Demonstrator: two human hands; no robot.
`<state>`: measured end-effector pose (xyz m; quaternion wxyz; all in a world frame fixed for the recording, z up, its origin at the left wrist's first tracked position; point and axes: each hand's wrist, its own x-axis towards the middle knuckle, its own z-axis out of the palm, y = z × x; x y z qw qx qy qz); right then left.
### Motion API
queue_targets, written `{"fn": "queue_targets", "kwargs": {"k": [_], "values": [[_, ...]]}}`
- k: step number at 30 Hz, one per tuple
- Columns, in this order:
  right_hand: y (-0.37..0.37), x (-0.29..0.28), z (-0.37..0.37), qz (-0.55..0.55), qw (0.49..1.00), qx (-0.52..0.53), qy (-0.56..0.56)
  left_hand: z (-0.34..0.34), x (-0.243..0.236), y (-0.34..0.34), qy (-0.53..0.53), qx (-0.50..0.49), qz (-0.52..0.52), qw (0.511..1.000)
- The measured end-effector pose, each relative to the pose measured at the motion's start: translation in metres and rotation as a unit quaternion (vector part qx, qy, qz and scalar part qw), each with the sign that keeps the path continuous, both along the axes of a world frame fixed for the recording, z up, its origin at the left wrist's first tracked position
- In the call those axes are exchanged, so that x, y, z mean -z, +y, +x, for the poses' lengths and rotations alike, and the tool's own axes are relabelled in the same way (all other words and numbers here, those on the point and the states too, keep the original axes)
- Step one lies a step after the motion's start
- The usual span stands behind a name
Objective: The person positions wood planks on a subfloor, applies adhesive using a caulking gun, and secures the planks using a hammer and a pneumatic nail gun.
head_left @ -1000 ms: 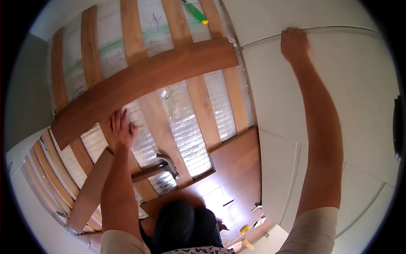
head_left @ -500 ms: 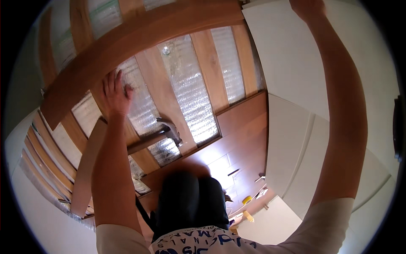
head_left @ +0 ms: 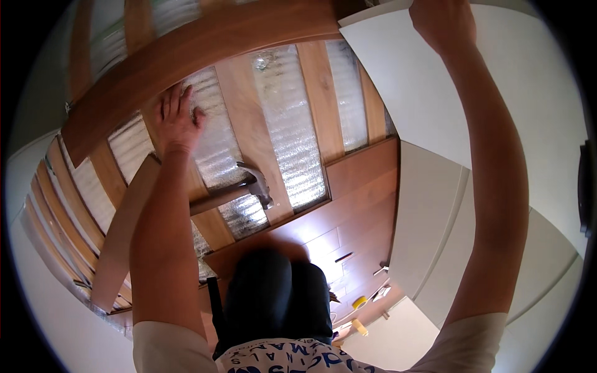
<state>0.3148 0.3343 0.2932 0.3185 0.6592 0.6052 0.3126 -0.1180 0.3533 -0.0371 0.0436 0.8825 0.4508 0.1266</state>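
Observation:
My left hand (head_left: 179, 123) lies flat with fingers spread on a wooden batten and the silvery foil sheet (head_left: 214, 124) beside it. Its fingertips reach the edge of a long reddish-brown plank (head_left: 217, 46) laid across the battens. A claw hammer (head_left: 260, 186) rests on the battens, its handle passing behind my left forearm. At the top right, my right hand (head_left: 444, 28) is closed at the upper edge of a large white panel (head_left: 416, 74); its fingertips are hidden.
Laid brown floorboards (head_left: 360, 199) surround my knees (head_left: 273, 292). Another plank (head_left: 127, 236) lies beside my left forearm. White cabinet fronts (head_left: 429, 205) stand along the right. A yellow tape roll (head_left: 359, 303) and other small items sit behind me.
The white panel's corner has shifted left and nearer, with my right hand at its edge. My left hand stays on the batten and foil; the view has shifted slightly.

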Motion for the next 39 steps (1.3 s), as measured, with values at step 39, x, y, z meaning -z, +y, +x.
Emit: {"fn": "queue_targets", "kwargs": {"k": [39], "values": [[-0.375, -0.036, -0.354, 0.029, 0.842, 0.249, 0.478, -0.017, 0.012, 0.003, 0.013, 0.008, 0.004, 1.0]]}}
